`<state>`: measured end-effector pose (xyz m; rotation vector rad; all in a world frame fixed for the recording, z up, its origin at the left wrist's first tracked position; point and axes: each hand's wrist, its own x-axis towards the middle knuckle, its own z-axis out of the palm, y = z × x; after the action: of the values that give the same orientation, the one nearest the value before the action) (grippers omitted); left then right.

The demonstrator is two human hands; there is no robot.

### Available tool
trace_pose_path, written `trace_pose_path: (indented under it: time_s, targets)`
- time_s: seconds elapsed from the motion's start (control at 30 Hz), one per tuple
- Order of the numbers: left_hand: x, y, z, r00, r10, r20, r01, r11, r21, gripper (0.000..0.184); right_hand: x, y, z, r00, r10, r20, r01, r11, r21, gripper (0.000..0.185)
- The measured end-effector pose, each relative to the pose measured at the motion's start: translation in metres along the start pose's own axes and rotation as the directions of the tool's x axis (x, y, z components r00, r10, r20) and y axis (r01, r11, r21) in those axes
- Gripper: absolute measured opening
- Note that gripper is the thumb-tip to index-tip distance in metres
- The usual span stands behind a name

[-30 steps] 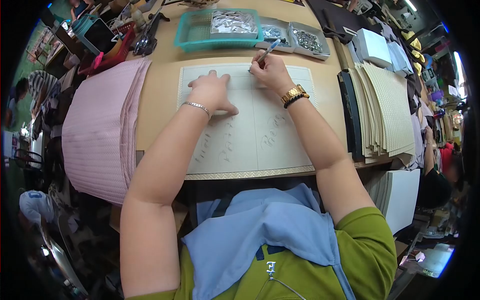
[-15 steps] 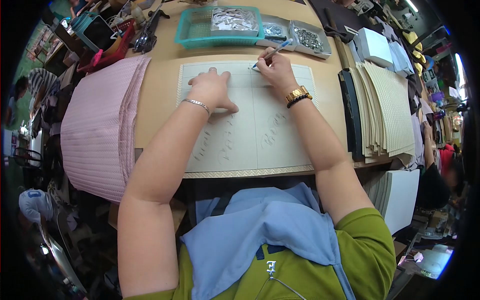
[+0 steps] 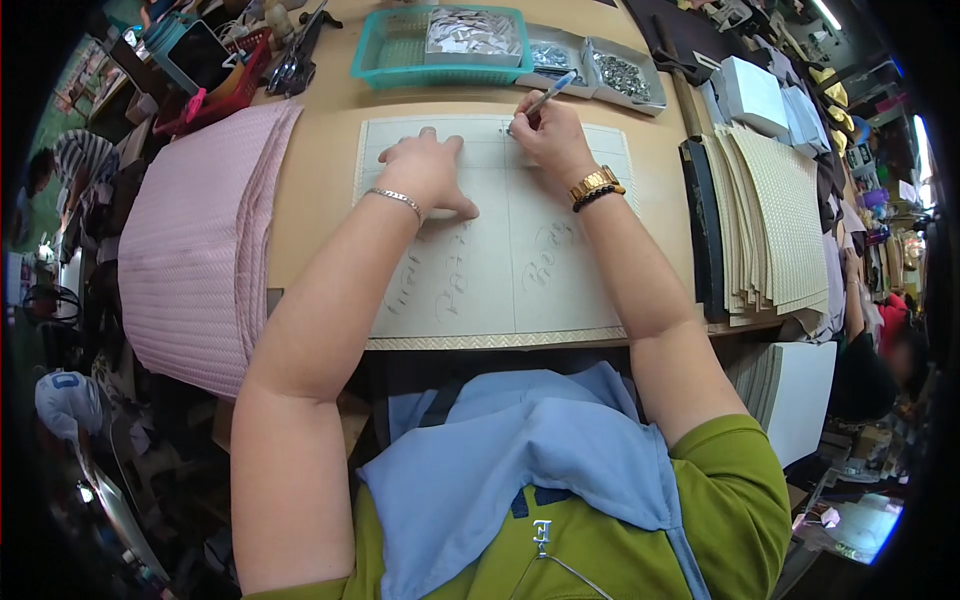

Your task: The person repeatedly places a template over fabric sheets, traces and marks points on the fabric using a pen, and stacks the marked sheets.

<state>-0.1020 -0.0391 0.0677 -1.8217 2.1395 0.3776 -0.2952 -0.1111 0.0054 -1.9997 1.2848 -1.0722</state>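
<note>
Lines [image 3: 511,260] and writing [image 3: 545,262] are already on the sheet [image 3: 590,305] beneath both hands, with marking apparently unfinished at the pen [image 3: 555,90], pinched in the right hand's [image 3: 553,138] fingers, while the left hand [image 3: 423,172] rests alongside, fingers spread.

- The worktop [image 3: 320,220] looks bright and softly lit; the surroundings are dimmer.
- A soft shadow lies beneath the left hand [image 3: 425,170].
- A tube light [image 3: 827,14] glows at upper right.
- Wide-angle distortion bends the margins (black at the corners), where details blur.
</note>
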Motion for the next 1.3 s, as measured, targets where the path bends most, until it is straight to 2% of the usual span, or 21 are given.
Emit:
trace_pose_path:
  time_s: [0.23,0.43,0.47,0.5,0.53,0.6,0.67,0.7,0.73,0.8,0.87,1.1,1.2,1.3]
  targets:
    - [0.0,-0.001,0.0,1.0,0.003,0.004,-0.003,1.0,-0.029,0.099,0.0,-0.001,0.0,1.0,0.001,-0.004,-0.001,1.0,0.0,0.016]
    - [0.005,-0.006,0.011,0.993,0.046,-0.105,-0.044,0.999,0.024,0.1,-0.002,0.002,0.002,0.999,0.018,-0.048,-0.015,0.998,0.062,0.014]
    - [0.005,-0.006,0.012,0.996,0.048,-0.081,-0.047,0.999,0.01,0.101,0.003,0.012,0.0,0.999,0.008,-0.048,-0.009,1.0,-0.026,0.014]
    - [0.004,-0.007,0.01,0.997,0.051,-0.06,-0.052,0.999,-0.005,0.102,0.003,0.02,-0.002,0.992,-0.081,-0.097,0.078,0.996,-0.035,0.014]
    - [0.004,-0.007,0.008,0.997,0.054,-0.046,-0.055,0.998,-0.019,0.103,-0.006,0.01,-0.003,0.985,-0.102,-0.138,0.127,0.975,0.185,0.011]
    - [0.005,-0.008,0.005,0.996,0.072,-0.049,-0.072,0.997,0.0,0.103,-0.037,-0.024,-0.001,0.993,-0.076,-0.091,0.112,0.845,0.523,0.009]
    - [0.007,-0.009,0.006,0.995,0.09,-0.039,-0.089,0.996,0.025,0.104,-0.078,-0.057,0.005,0.976,-0.187,0.115,0.11,0.869,0.483,0.006]
    - [0.009,-0.01,0.006,0.995,0.098,-0.027,-0.097,0.994,0.04,0.104,-0.101,-0.078,0.012,0.952,-0.192,0.24,0.045,0.86,0.507,0.006]
    - [0.009,-0.01,0.005,0.994,0.11,-0.018,-0.109,0.992,0.057,0.104,-0.121,-0.099,0.022,0.913,-0.198,0.357,-0.019,0.853,0.521,0.007]
    - [0.005,-0.008,0.005,0.994,0.105,-0.033,-0.103,0.993,0.062,0.105,-0.147,-0.125,0.038,0.819,-0.291,0.495,-0.013,0.852,0.524,0.009]
    - [0.006,-0.008,0.008,0.994,0.097,-0.044,-0.094,0.994,0.056,0.105,-0.151,-0.127,0.059,0.717,-0.529,0.453,0.298,0.821,0.487,0.011]
    - [0.007,-0.008,0.007,0.995,0.086,-0.055,-0.081,0.993,0.083,0.101,-0.153,-0.137,0.079,0.639,-0.636,0.434,0.481,0.77,0.419,0.017]
    - [0.007,-0.007,0.007,0.996,0.085,-0.036,-0.082,0.993,0.083,0.102,-0.157,-0.133,0.067,0.612,-0.594,0.522,0.478,0.804,0.355,0.021]
    - [0.009,-0.006,0.007,0.997,0.075,-0.022,-0.073,0.993,0.088,0.102,-0.159,-0.131,0.062,0.628,-0.613,0.48,0.507,0.79,0.345,0.02]
